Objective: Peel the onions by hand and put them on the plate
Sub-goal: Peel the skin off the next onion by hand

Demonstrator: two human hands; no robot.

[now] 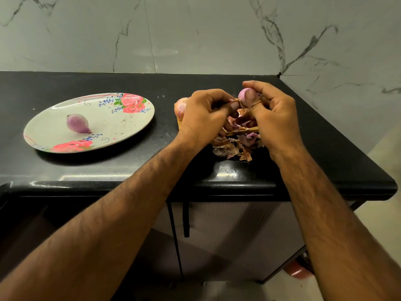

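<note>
Above the worktop the right hand curled round one half-peeled onion while the left hand pinched its loose skin. One peeled onion lay on the single plate; one unpeeled onion sat just behind the left hand.

No text, label, brand, number or sign can be read anywhere in view. The plate carries only a printed pattern of pink roses, small blue sprigs and thin curling lines, with no lettering in it. The black counter and the veined marble wall behind it are unmarked too.
</note>
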